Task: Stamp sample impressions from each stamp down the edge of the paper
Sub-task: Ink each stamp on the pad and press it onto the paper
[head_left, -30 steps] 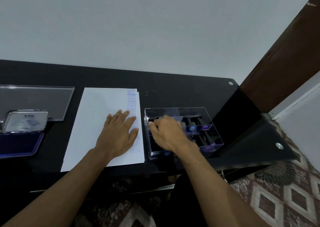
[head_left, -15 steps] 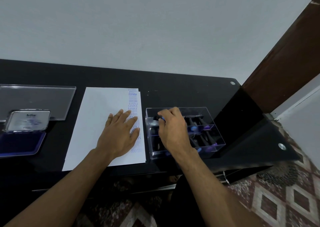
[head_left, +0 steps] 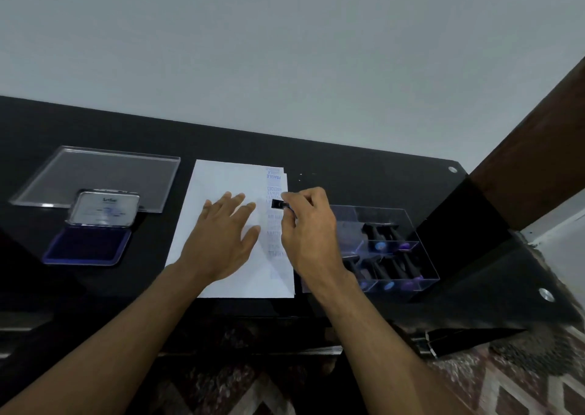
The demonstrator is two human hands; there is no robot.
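Note:
A white sheet of paper (head_left: 221, 180) lies on the black table, with a column of blue stamp impressions (head_left: 274, 212) down its right edge. My left hand (head_left: 223, 237) rests flat on the sheet, fingers spread. My right hand (head_left: 308, 228) pinches a small black stamp (head_left: 278, 204) above the paper's right edge, its dark block pointing left. To the right stands a clear plastic box (head_left: 421, 256) holding several black-handled stamps (head_left: 378, 237). An open blue ink pad (head_left: 87, 245) with its lid raised sits at the left.
A clear plastic lid (head_left: 95, 174) lies flat behind the ink pad. The black glass table (head_left: 364, 167) ends at a corner on the right, next to a brown wooden frame (head_left: 538, 136). A patterned rug (head_left: 522, 380) covers the floor below.
My right hand has left the stamp box and moved left over the paper's right edge, now holding a black stamp. My left hand stays flat on the paper.

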